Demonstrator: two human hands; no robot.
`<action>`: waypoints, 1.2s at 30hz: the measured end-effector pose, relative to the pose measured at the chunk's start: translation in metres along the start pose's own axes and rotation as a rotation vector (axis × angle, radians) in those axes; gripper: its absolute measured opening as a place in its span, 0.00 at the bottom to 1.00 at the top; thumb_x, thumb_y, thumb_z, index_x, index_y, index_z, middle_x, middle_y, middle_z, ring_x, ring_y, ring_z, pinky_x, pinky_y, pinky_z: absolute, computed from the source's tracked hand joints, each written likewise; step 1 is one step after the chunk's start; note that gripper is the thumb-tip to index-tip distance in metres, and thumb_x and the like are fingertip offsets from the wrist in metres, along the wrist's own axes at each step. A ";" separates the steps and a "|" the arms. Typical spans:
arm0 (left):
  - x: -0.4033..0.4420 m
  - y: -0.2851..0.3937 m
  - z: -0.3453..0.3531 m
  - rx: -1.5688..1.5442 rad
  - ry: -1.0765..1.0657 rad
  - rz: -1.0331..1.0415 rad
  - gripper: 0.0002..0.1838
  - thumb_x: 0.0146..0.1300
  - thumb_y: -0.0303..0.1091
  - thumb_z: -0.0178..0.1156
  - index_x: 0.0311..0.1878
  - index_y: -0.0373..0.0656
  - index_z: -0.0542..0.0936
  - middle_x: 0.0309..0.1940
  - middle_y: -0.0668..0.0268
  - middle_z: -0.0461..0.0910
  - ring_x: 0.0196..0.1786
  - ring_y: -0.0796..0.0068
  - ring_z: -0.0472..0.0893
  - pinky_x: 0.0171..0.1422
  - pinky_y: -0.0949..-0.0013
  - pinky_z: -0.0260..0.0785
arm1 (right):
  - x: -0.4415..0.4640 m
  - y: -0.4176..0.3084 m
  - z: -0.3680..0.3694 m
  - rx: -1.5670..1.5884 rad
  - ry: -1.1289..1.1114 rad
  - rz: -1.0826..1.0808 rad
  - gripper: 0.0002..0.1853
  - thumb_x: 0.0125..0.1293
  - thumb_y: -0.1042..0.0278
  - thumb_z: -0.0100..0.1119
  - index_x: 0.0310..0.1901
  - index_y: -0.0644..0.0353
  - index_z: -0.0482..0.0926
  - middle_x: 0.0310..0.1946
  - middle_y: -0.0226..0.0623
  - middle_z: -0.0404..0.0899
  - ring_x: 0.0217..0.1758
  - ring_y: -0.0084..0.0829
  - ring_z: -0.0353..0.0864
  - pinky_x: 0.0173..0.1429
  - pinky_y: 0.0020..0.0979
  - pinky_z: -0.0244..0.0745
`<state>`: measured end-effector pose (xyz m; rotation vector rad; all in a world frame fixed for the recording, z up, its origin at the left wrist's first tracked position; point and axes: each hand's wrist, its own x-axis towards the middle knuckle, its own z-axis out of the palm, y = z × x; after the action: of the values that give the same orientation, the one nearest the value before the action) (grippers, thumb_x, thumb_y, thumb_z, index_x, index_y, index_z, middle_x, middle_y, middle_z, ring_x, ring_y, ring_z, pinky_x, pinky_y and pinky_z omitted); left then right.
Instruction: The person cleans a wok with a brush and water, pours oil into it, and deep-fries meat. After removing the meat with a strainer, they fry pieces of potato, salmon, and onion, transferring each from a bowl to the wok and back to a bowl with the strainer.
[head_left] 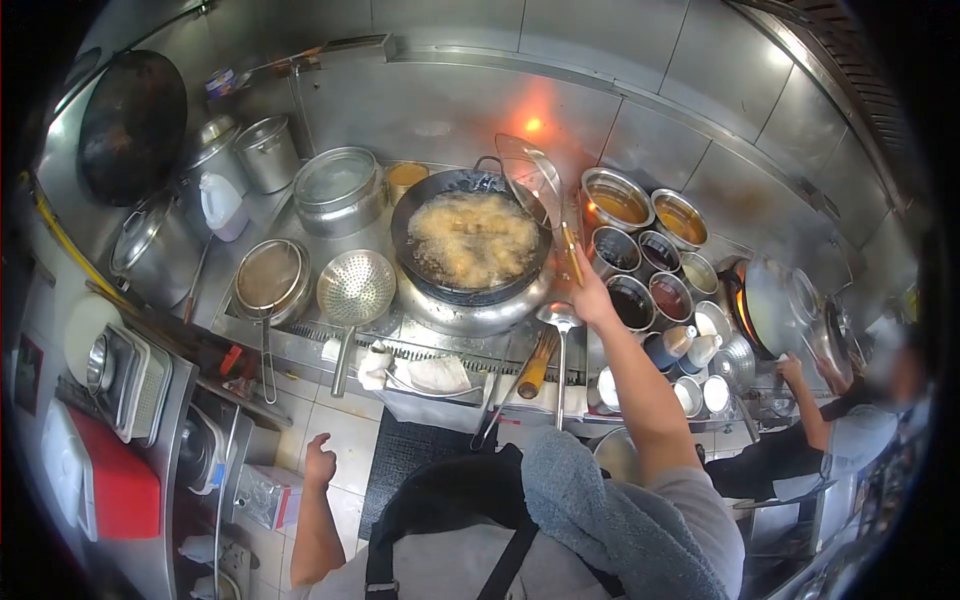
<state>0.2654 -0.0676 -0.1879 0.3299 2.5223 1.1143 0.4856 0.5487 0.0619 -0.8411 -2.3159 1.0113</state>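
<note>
My right hand (592,295) is closed round the handle of a wire mesh skimmer (524,172). The skimmer is raised over the far right rim of a black wok (402,222). Pale golden pieces of food (472,236) bubble in the oil inside the wok. My left hand (320,462) hangs low over the floor, away from the stove, its fingers loosely apart and holding nothing. A perforated ladle (356,287) and a round mesh strainer on a pot (270,276) lie left of the wok. A long-handled ladle (560,318) rests at its right.
Pots of orange-brown liquid (618,203) and several sauce containers (670,296) stand right of the wok. Another person (850,430) works at a second wok (757,310) on the far right. A lidded pot (338,190) is behind left. White cloths (438,374) lie along the front edge.
</note>
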 end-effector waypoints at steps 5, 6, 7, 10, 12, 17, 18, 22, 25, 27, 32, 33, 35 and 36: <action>-0.031 0.004 -0.021 -0.085 0.085 -0.101 0.30 0.49 0.21 0.52 0.61 0.39 0.76 0.61 0.48 0.74 0.62 0.55 0.76 0.64 0.62 0.70 | 0.051 0.057 0.046 -0.149 0.057 0.075 0.48 0.57 0.83 0.43 0.79 0.34 0.43 0.46 0.63 0.81 0.41 0.50 0.85 0.43 0.42 0.81; -0.045 0.006 -0.025 -0.089 0.089 -0.110 0.30 0.49 0.21 0.52 0.61 0.39 0.76 0.61 0.48 0.74 0.62 0.55 0.76 0.64 0.62 0.70 | 0.046 0.056 0.050 -0.151 0.047 0.071 0.48 0.57 0.83 0.43 0.79 0.34 0.43 0.46 0.63 0.81 0.41 0.50 0.85 0.43 0.42 0.81; -0.066 0.010 -0.032 -0.134 0.089 -0.212 0.30 0.49 0.21 0.52 0.61 0.40 0.76 0.62 0.49 0.73 0.61 0.56 0.76 0.58 0.62 0.74 | 0.037 0.047 0.051 -0.048 -0.036 0.207 0.49 0.59 0.84 0.43 0.79 0.32 0.40 0.48 0.57 0.80 0.37 0.44 0.83 0.32 0.39 0.77; -0.105 -0.011 -0.032 -0.228 0.151 -0.359 0.31 0.50 0.19 0.52 0.62 0.40 0.74 0.64 0.50 0.72 0.58 0.57 0.78 0.46 0.63 0.79 | -0.010 -0.010 0.056 0.415 -0.164 0.610 0.47 0.58 0.84 0.45 0.77 0.35 0.45 0.38 0.50 0.78 0.24 0.36 0.76 0.28 0.40 0.72; -0.131 -0.026 -0.028 -0.278 0.217 -0.409 0.31 0.50 0.18 0.52 0.63 0.40 0.74 0.65 0.51 0.71 0.56 0.57 0.79 0.40 0.64 0.80 | -0.016 -0.023 0.059 0.694 -0.261 0.675 0.42 0.58 0.84 0.45 0.72 0.38 0.51 0.35 0.44 0.74 0.23 0.32 0.72 0.27 0.37 0.70; -0.161 -0.034 -0.035 -0.356 0.257 -0.509 0.31 0.51 0.17 0.52 0.64 0.40 0.72 0.65 0.51 0.71 0.51 0.56 0.80 0.39 0.62 0.80 | 0.003 -0.062 0.086 1.237 -0.396 0.793 0.26 0.59 0.85 0.46 0.56 0.46 0.61 0.30 0.36 0.67 0.26 0.26 0.69 0.28 0.30 0.70; -0.161 -0.032 -0.037 -0.371 0.269 -0.492 0.32 0.51 0.17 0.53 0.64 0.40 0.71 0.64 0.52 0.71 0.50 0.59 0.80 0.38 0.61 0.80 | 0.010 -0.067 0.091 1.234 -0.406 0.790 0.26 0.59 0.85 0.46 0.56 0.46 0.61 0.30 0.36 0.67 0.26 0.26 0.69 0.28 0.30 0.70; -0.134 -0.018 -0.041 -0.378 0.324 -0.397 0.29 0.53 0.18 0.54 0.63 0.39 0.73 0.61 0.54 0.74 0.48 0.62 0.81 0.38 0.65 0.79 | 0.037 -0.071 0.113 1.368 -0.424 0.830 0.25 0.59 0.85 0.45 0.57 0.50 0.60 0.32 0.40 0.68 0.26 0.24 0.69 0.28 0.24 0.71; -0.111 0.022 -0.053 -0.345 0.267 -0.343 0.29 0.55 0.19 0.53 0.64 0.41 0.72 0.61 0.57 0.75 0.52 0.64 0.80 0.41 0.67 0.79 | 0.056 -0.056 0.137 1.452 -0.516 0.747 0.24 0.63 0.83 0.47 0.59 0.47 0.62 0.33 0.41 0.70 0.26 0.24 0.68 0.28 0.22 0.68; -0.092 0.044 -0.055 -0.297 0.225 -0.336 0.28 0.56 0.20 0.54 0.64 0.40 0.73 0.60 0.58 0.75 0.51 0.66 0.80 0.41 0.69 0.78 | 0.055 -0.049 0.149 1.450 -0.530 0.699 0.23 0.66 0.82 0.48 0.59 0.47 0.62 0.33 0.40 0.71 0.26 0.23 0.68 0.27 0.22 0.67; -0.050 0.086 -0.048 -0.388 0.179 -0.203 0.27 0.57 0.25 0.57 0.63 0.38 0.74 0.57 0.55 0.78 0.38 0.70 0.81 0.41 0.68 0.76 | 0.039 -0.016 0.152 1.561 -0.551 0.524 0.27 0.71 0.76 0.51 0.67 0.41 0.59 0.34 0.38 0.72 0.26 0.22 0.67 0.27 0.21 0.65; -0.039 0.084 -0.044 -0.390 0.181 -0.204 0.27 0.57 0.25 0.57 0.63 0.38 0.74 0.57 0.55 0.78 0.38 0.70 0.81 0.41 0.68 0.76 | 0.031 -0.016 0.148 1.504 -0.482 0.546 0.35 0.71 0.76 0.50 0.74 0.36 0.52 0.35 0.38 0.73 0.26 0.21 0.67 0.27 0.21 0.64; -0.011 0.079 -0.034 -0.462 0.035 -0.213 0.28 0.58 0.26 0.60 0.65 0.41 0.73 0.62 0.58 0.73 0.51 0.67 0.78 0.47 0.66 0.76 | 0.021 -0.016 0.138 1.436 -0.465 0.559 0.37 0.71 0.76 0.50 0.76 0.34 0.48 0.35 0.38 0.72 0.26 0.21 0.66 0.27 0.21 0.63; 0.001 0.085 -0.029 -0.490 0.011 -0.222 0.28 0.58 0.28 0.62 0.64 0.42 0.73 0.59 0.59 0.75 0.52 0.67 0.78 0.48 0.64 0.76 | 0.016 -0.019 0.133 1.371 -0.449 0.572 0.40 0.71 0.76 0.50 0.77 0.33 0.44 0.35 0.38 0.72 0.26 0.21 0.66 0.27 0.21 0.63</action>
<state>0.2578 -0.0302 -0.1061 -0.0852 2.1317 1.5787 0.3850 0.4857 -0.0025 -0.6408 -1.0198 2.7000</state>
